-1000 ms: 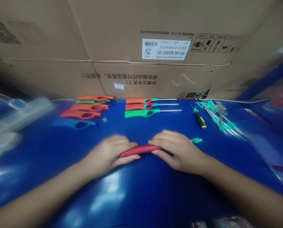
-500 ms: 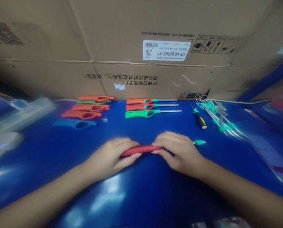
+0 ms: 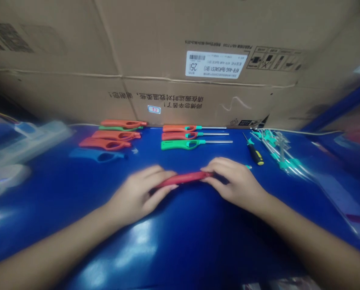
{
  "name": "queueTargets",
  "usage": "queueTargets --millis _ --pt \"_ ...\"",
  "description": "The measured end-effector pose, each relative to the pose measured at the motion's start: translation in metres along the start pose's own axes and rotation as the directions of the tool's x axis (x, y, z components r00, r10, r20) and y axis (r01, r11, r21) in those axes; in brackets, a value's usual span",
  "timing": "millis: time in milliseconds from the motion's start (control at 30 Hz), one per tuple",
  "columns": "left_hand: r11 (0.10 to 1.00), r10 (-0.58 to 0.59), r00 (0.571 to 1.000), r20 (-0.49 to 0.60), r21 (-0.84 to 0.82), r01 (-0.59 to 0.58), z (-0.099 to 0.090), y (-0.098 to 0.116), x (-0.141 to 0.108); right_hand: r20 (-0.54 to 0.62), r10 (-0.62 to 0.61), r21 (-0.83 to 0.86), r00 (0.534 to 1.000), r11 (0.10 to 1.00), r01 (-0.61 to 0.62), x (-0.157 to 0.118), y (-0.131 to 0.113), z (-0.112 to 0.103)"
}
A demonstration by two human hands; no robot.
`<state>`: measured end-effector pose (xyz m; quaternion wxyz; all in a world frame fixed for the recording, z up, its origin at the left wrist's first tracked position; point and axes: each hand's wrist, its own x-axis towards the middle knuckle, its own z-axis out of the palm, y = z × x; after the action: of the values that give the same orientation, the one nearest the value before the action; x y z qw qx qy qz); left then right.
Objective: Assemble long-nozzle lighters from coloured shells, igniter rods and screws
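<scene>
A red lighter handle [image 3: 186,177] is held level above the blue table, edge-on to me. My left hand [image 3: 146,188] is closed around its left end. The fingers of my right hand [image 3: 232,177] pinch its right end. Part of a teal piece [image 3: 248,166] shows just behind my right hand, the rest of it hidden. Beyond my hands lie three lighters with metal tubes, the nearest a green lighter [image 3: 180,145]. Farther left are several bare handles, among them an orange handle [image 3: 105,143] and a blue handle [image 3: 98,155].
A screwdriver [image 3: 254,154] lies right of the lighters. Beside it is a pile of metal tubes with teal parts [image 3: 284,155]. A power strip [image 3: 31,141] and a white round device [image 3: 9,177] stand at left. A cardboard box [image 3: 155,44] walls off the back.
Both hands have moved slightly up and away with the red handle, its right end now tilted a little higher. The teal piece behind my right hand is more covered.
</scene>
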<state>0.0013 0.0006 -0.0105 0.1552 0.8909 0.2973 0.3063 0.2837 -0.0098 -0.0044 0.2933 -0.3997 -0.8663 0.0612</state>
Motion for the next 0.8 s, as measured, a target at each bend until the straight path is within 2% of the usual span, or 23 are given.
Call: queueTargets --millis 167,300,433,633,700,800 --pt "0.999 -0.002 1.0 0.027 -0.035 0.003 0.002 -0.003 0.0 -0.01 -0.021 -0.09 1.0 0.996 0.02 -0.003 -0.005 0.001" --pt "0.999 0.004 0.999 0.033 -0.032 -0.003 0.006 -0.007 -0.002 0.034 -0.035 -0.145 0.999 0.989 0.04 -0.001 -0.007 0.0" --pt "0.999 -0.027 0.999 0.038 -0.033 0.028 0.005 -0.008 -0.002 0.081 0.026 -0.211 0.996 0.977 -0.009 0.002 -0.004 -0.006" --pt "0.989 -0.146 0.989 -0.024 -0.019 0.146 0.003 -0.011 0.002 0.085 0.249 -0.493 0.965 0.852 -0.176 0.0 0.023 -0.018" --pt "0.983 -0.181 0.983 -0.036 -0.035 0.18 0.003 -0.013 0.003 0.075 0.28 -0.525 0.957 0.827 -0.201 0.0 0.034 -0.023" --pt "0.98 -0.196 0.98 -0.037 -0.047 0.194 0.002 -0.015 0.004 0.073 0.262 -0.497 0.962 0.846 -0.192 -0.001 0.046 -0.029"
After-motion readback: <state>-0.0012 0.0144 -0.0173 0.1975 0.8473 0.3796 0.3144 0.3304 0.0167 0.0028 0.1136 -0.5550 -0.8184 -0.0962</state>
